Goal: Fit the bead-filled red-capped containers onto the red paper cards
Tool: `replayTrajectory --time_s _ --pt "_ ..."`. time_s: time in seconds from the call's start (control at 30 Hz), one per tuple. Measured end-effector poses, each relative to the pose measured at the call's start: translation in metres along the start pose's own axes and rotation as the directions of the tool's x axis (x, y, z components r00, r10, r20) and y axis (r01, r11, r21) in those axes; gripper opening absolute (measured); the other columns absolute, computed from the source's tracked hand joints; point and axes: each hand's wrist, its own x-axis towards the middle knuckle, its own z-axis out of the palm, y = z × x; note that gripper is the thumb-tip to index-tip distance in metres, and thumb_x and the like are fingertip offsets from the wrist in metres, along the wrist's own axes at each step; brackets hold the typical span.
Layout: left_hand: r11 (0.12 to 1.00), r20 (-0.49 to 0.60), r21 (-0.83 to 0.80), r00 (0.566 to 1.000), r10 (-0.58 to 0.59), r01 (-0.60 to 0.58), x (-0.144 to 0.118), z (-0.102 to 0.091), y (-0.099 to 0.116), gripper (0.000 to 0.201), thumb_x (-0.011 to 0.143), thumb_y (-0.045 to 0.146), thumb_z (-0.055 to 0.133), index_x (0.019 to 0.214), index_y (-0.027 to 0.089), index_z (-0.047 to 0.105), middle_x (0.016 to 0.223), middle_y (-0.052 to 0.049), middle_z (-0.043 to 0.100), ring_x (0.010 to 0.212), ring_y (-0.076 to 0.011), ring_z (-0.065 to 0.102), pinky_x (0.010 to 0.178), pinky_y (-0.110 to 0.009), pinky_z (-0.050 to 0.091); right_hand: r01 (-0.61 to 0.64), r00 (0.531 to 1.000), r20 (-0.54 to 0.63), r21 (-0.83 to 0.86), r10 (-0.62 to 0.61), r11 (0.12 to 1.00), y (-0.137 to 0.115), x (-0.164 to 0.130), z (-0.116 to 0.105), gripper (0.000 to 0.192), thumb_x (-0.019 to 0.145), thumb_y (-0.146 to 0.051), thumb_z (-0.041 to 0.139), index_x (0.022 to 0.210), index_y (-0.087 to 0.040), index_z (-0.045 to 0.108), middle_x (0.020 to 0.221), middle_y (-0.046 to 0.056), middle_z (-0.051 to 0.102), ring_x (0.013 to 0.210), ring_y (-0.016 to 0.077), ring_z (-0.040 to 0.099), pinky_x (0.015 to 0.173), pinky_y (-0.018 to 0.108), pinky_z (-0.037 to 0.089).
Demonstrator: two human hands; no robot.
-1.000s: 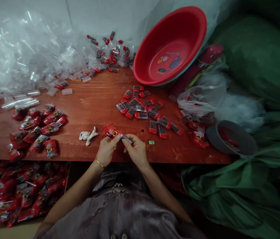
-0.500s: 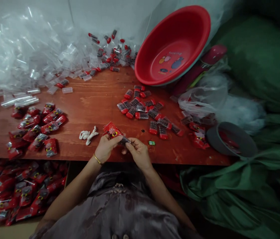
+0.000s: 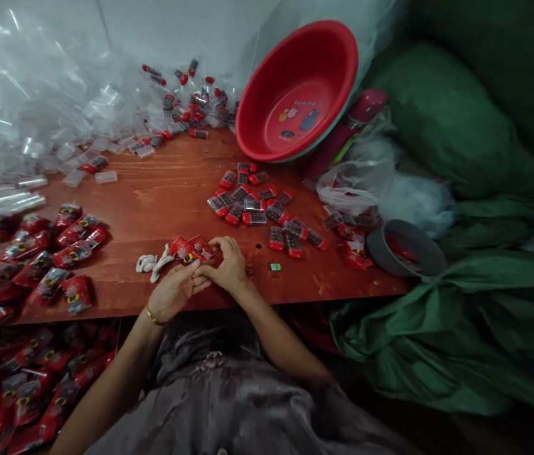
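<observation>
My left hand [image 3: 174, 294], a gold bangle at its wrist, is closed at the lower edge of a red printed packet [image 3: 200, 246], its thumb along the edge. From the other side, my right hand [image 3: 229, 270] curls its fingers and thumb round the packet's right end. Part of the packet is hidden by my fingers. Another red packet part [image 3: 180, 248] shows to its left; whether it is separate I cannot tell. White finger cots or twisted cloth bits [image 3: 153, 263] lie beside my left hand. Clear tubes with red caps and dark contents [image 3: 254, 218] are spread beyond my right hand.
Filled red packets [image 3: 77, 294] lie on the left of the wooden table [image 3: 153, 208], with more below its edge. Clear plastic pieces [image 3: 34, 126] are heaped behind. A red basin [image 3: 295, 95] leans at the back. A grey bowl [image 3: 406, 249] and green cloth [image 3: 413, 341] are at right.
The view has shifted, so the table items sit further left. My right hand has moved up round the packet's right end, and my left hand has slid to its lower edge.
</observation>
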Motion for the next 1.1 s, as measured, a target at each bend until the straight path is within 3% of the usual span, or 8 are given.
replayTrajectory --time_s 0.13,0.23,0.3,0.47,0.63,0.8,0.93,1.1 --pt "0.992 -0.264 0.000 0.957 0.122 -0.127 -0.011 -0.030 0.044 0.021 0.088 0.024 0.049 0.079 0.014 0.065 0.084 -0.006 0.071 0.086 -0.0194 0.067 0.077 -0.030 0.051 0.003 1.000 -0.017 -0.360 -0.010 0.933 0.019 0.007 -0.032 0.043 0.087 -0.046 0.046 0.109 -0.012 0.059 0.114 0.016 0.058 0.106 0.0281 0.050 0.092 0.040 0.036" --pt "0.917 -0.484 -0.074 0.818 0.311 -0.392 -0.019 -0.059 0.078 0.030 0.091 0.037 0.042 0.079 0.018 0.062 0.088 -0.004 0.071 0.090 -0.0153 0.065 0.075 -0.026 0.052 -0.351 0.936 -0.211 -0.587 0.280 0.730 0.047 0.004 -0.055 0.047 0.086 -0.043 0.047 0.116 -0.007 0.056 0.116 0.023 0.056 0.103 0.0361 0.048 0.085 0.049 0.035" --pt "0.856 -0.560 -0.029 0.718 0.413 -0.515 -0.019 -0.072 0.086 0.033 0.086 0.048 0.047 0.082 0.019 0.062 0.098 -0.006 0.069 0.097 -0.0169 0.064 0.079 -0.028 0.052 -0.376 0.922 -0.194 -0.656 0.336 0.655 0.062 0.001 -0.059 0.042 0.085 -0.033 0.048 0.118 -0.008 0.055 0.119 0.024 0.055 0.102 0.0369 0.048 0.083 0.051 0.034" --pt "0.556 -0.360 0.761 0.494 0.791 -0.335 -0.001 -0.074 0.051 0.028 0.061 0.035 0.078 0.083 0.021 0.067 0.115 -0.008 0.065 0.124 -0.0280 0.047 0.099 -0.039 0.040 -0.220 0.967 -0.054 -0.660 0.247 0.718 0.063 -0.006 -0.041 0.036 0.086 -0.026 0.046 0.118 -0.015 0.057 0.125 0.016 0.055 0.105 0.0319 0.048 0.090 0.049 0.031" --pt "0.014 -0.062 0.997 0.646 0.761 0.079 0.007 -0.068 0.026 0.008 0.075 0.028 0.066 0.079 0.023 0.071 0.117 -0.007 0.065 0.130 -0.0347 0.038 0.107 -0.057 0.021 -0.119 0.993 -0.075 -0.599 0.092 0.792 0.057 -0.016 -0.026 0.032 0.087 -0.032 0.049 0.112 -0.017 0.061 0.127 0.013 0.055 0.114 0.0288 0.045 0.097 0.048 0.027" --pt "-0.343 0.193 0.929 0.609 0.770 0.139 0.019 -0.038 0.019 0.038 0.088 0.036 0.046 0.118 0.020 0.061 0.141 -0.013 0.045 0.136 -0.0323 0.030 0.109 -0.053 0.019 -0.060 0.995 -0.099 -0.566 0.004 0.822 0.060 -0.023 -0.025 0.025 0.087 -0.031 0.050 0.104 -0.018 0.064 0.124 0.011 0.059 0.115 0.0264 0.046 0.100 0.046 0.025" --pt "-0.425 0.296 0.905 0.740 0.604 -0.015 0.045 -0.022 0.007 0.035 0.082 0.045 0.055 0.107 0.025 0.069 0.137 -0.011 0.050 0.134 -0.0347 0.032 0.108 -0.054 0.022 -0.053 0.994 -0.108 -0.530 -0.006 0.846 0.062 -0.023 -0.024 0.023 0.087 -0.030 0.050 0.101 -0.019 0.065 0.122 0.011 0.061 0.115 0.0258 0.047 0.100 0.046 0.026" --pt "-0.372 0.275 0.928 0.721 0.637 -0.026 0.063 -0.028 0.001 0.024 0.085 0.032 0.052 0.097 0.031 0.072 0.125 -0.004 0.061 0.134 -0.0318 0.033 0.108 -0.056 0.019 -0.007 0.988 -0.135 -0.499 -0.069 0.867 0.062 -0.022 -0.027 0.018 0.087 -0.027 0.052 0.095 -0.020 0.066 0.115 0.009 0.065 0.111 0.0248 0.052 0.099 0.046 0.027"
